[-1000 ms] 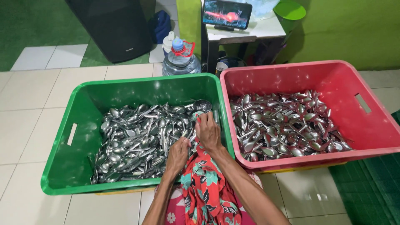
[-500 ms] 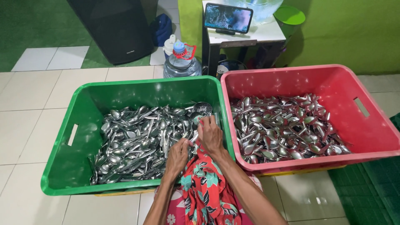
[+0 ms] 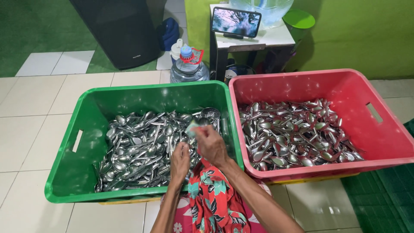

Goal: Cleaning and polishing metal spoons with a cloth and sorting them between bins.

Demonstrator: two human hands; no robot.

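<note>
On pale floor tiles (image 3: 30, 129), both hands' grip, left (image 3: 180, 159) and right (image 3: 211, 144), closes on a floral cloth (image 3: 213, 194) over spoons (image 3: 138, 151).

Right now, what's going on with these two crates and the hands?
A person's two hands are over the green crate, which is full of metal spoons. The right hand holds a red floral cloth, bunched around something near the fingers; what it wraps is too blurred to tell. The left hand rests among the spoons beside it. The red crate to the right holds another heap of spoons, untouched.
</note>
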